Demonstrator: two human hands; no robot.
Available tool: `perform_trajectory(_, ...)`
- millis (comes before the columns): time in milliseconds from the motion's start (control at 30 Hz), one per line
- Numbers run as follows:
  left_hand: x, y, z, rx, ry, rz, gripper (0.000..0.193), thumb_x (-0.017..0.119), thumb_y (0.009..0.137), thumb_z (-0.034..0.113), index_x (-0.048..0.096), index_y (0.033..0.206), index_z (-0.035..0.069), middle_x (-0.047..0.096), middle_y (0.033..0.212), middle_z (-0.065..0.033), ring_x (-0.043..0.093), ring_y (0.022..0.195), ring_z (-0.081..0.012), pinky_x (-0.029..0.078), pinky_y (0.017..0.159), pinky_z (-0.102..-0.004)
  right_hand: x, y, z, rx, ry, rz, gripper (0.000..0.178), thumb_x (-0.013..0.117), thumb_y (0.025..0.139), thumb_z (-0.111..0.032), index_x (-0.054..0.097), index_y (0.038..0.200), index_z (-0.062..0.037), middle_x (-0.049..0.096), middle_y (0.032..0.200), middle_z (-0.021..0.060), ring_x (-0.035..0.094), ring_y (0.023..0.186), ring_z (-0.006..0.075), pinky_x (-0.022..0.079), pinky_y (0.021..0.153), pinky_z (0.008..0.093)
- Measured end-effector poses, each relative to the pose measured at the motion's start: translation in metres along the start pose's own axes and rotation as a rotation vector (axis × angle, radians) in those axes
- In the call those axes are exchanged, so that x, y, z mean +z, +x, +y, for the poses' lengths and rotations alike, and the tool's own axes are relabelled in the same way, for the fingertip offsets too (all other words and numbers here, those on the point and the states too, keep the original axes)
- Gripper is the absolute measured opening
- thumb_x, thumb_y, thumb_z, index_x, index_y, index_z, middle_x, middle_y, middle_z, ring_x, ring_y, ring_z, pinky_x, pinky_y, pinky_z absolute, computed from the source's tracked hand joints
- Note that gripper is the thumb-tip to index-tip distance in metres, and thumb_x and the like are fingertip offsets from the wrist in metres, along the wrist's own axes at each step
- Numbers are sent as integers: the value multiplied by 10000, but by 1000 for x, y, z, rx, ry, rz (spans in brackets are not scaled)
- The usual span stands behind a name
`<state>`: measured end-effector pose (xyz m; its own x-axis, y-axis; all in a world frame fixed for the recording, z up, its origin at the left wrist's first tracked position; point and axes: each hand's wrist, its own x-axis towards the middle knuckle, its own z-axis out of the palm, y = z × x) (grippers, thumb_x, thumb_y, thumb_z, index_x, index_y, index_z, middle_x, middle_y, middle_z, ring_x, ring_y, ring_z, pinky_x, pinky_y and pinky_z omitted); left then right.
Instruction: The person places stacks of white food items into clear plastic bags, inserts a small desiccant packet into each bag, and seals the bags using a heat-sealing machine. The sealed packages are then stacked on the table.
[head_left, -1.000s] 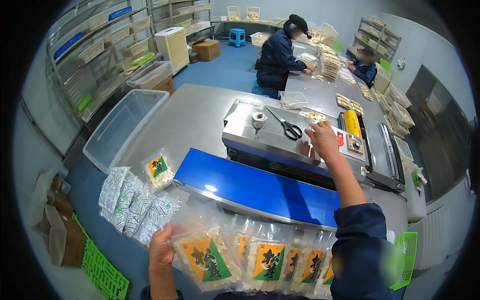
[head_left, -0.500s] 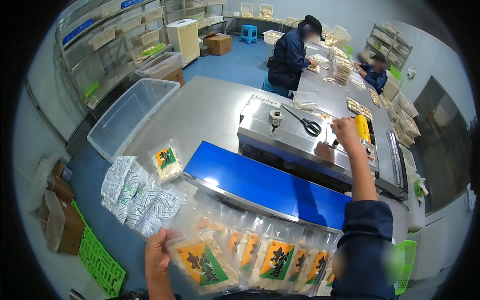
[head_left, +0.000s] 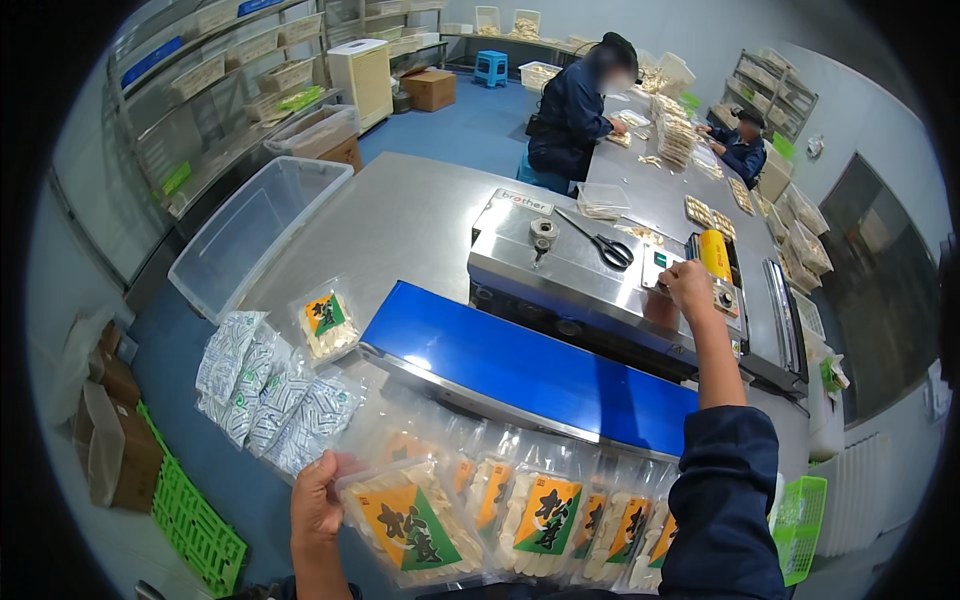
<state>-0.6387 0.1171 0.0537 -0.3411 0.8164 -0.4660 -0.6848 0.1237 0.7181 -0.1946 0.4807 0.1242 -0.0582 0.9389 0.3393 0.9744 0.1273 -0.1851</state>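
Note:
My left hand (head_left: 318, 500) is closed on the edge of a clear plastic pouch of pale sliced pieces (head_left: 420, 525) with an orange and green label. Several similar pouches (head_left: 545, 525) stand overlapped beside it along the near side of the blue conveyor belt (head_left: 520, 365). Across the belt, my right hand (head_left: 690, 287) has its fingers pinched together at the control panel of the steel sealing machine (head_left: 570, 265). Whatever those fingers grip is hidden beneath them. A green switch (head_left: 660, 260) shows just beside them, and a dial (head_left: 725, 298) sits to their right.
Black scissors (head_left: 605, 248) and a metal roll (head_left: 543, 233) lie on the machine. Left of the belt are one pouch (head_left: 327, 325) and white printed sachets (head_left: 270, 400). A clear bin (head_left: 255, 235) stands beyond. Two co-workers (head_left: 575, 115) (head_left: 742, 148) sit at the far table.
My right hand has shifted slightly on the control panel, and the green switch now shows beside it. My left hand keeps its hold on the pouch. The whole view has shifted slightly.

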Motion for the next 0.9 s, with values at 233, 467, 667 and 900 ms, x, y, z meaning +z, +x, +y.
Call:
perform_trajectory(233, 22, -10, 4, 33, 59, -3, 276, 500, 862, 232, 557, 871, -38, 610, 825, -150, 594, 772, -228, 473, 735, -336, -4, -6, 0, -18, -44, 82, 234, 611, 703, -249, 655, 777, -31, 595, 808, 184, 548, 845, 315, 449, 738, 400)
perform_trajectory(467, 66, 0, -5, 87, 233, -332, 275, 445, 879, 183, 557, 932, -62, 596, 910, -155, 571, 871, -223, 450, 783, -333, -47, -120, -81, 107, 949, -396, 352, 508, 864, -289, 607, 965, 33, 625, 866, 89, 580, 750, 160, 460, 685, 270)
perform_trajectory(667, 173, 5, -49, -235, 207, -494, 298, 458, 892, 210, 550, 969, -63, 589, 950, -161, 573, 885, -218, 461, 792, -322, -72, -245, -75, 448, 1548, -747, 383, 546, 849, -308, 569, 1019, 35, 589, 839, 71, 570, 768, 141, 495, 705, 272)
perform_trajectory(900, 272, -1, -138, -452, 374, -644, 304, 443, 900, 212, 531, 1013, -56, 584, 979, -155, 567, 910, -222, 459, 818, -331, -101, -281, 8, 664, 1322, -203, 182, 563, 825, -165, 612, 808, 9, 573, 688, 28, 540, 608, 90, 484, 506, 227)
